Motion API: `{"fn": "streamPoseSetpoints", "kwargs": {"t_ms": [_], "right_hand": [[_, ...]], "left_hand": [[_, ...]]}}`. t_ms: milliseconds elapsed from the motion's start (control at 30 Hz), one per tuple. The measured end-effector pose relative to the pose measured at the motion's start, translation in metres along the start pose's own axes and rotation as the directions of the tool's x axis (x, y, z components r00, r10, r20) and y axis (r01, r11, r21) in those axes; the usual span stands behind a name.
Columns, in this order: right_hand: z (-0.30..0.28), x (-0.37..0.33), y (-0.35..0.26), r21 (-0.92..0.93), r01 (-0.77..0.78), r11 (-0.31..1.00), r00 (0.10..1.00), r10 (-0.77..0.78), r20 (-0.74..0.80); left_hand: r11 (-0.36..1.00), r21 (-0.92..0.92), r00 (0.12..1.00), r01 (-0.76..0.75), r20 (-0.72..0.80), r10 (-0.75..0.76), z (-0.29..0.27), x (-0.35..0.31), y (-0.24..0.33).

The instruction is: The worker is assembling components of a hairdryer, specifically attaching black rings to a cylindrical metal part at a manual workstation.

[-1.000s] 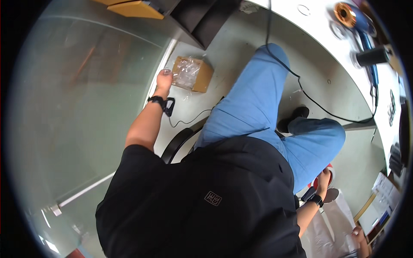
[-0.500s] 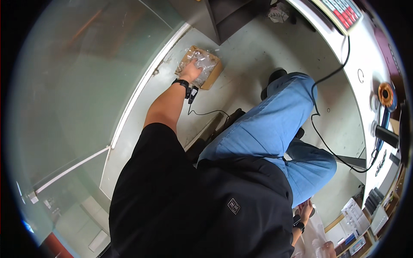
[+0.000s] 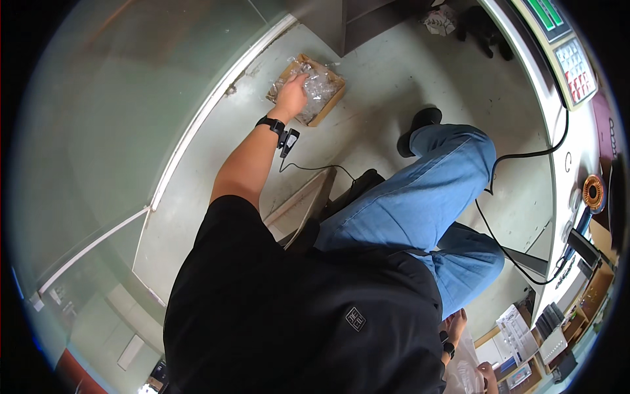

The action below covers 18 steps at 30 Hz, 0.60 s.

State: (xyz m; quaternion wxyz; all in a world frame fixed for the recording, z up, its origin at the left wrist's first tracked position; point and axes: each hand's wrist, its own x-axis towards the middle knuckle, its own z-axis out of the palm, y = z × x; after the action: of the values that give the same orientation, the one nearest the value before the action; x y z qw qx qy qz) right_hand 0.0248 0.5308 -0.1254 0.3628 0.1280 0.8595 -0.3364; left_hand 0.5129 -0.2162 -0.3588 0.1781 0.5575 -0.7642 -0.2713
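Note:
On the floor at the upper left stands an open cardboard box [image 3: 329, 108] filled with crumpled clear plastic [image 3: 319, 85]. My left hand [image 3: 291, 98] reaches down over its near-left side and touches the plastic. The thumb side is stretched toward the middle of the box, and the other fingers are hidden behind the hand. A dark strap with a small black device [image 3: 289, 139] and a thin cable sits on my left wrist. Low on the right, beside my thigh, my right hand [image 3: 455, 322] is closed at the top of a clear plastic bag [image 3: 464, 358].
By the bag shows another hand [image 3: 487, 374]; whose it is, I cannot tell. A white table [image 3: 561, 197] on the right carries a scale with a keypad [image 3: 574, 73] and a blue hair dryer [image 3: 592, 194]. A black cable [image 3: 535, 155] hangs off it. Left is a glass panel [image 3: 98, 151].
My left hand has shifted toward the left side of the box, and more of the box's inside shows. The view has tilted slightly. My right hand stays by the bag.

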Motion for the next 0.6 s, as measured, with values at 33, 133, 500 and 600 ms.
{"fn": "streamPoseSetpoints", "kwargs": {"t_ms": [33,133,500,600], "right_hand": [[-0.005,0.001,0.0,-0.006,-0.001,1.0,1.0,0.001,0.015],[-0.007,-0.005,-0.002,-0.012,-0.01,1.0,0.999,0.01,0.041],[-0.015,-0.041,0.007,-0.043,-0.069,0.997,0.996,0.066,-0.067],[-0.013,-0.047,0.007,-0.035,-0.097,0.995,0.992,0.094,-0.08]], "left_hand": [[1.0,-0.007,1.0,0.005,0.001,-0.005,-0.004,0.001,0.002],[1.0,0.022,0.999,0.005,0.051,-0.006,-0.015,0.009,-0.003],[0.806,-0.314,0.687,0.502,-0.421,-0.592,0.02,-0.071,-0.044],[0.671,-0.414,0.69,0.615,-0.13,-0.712,0.056,-0.102,-0.092]]}}
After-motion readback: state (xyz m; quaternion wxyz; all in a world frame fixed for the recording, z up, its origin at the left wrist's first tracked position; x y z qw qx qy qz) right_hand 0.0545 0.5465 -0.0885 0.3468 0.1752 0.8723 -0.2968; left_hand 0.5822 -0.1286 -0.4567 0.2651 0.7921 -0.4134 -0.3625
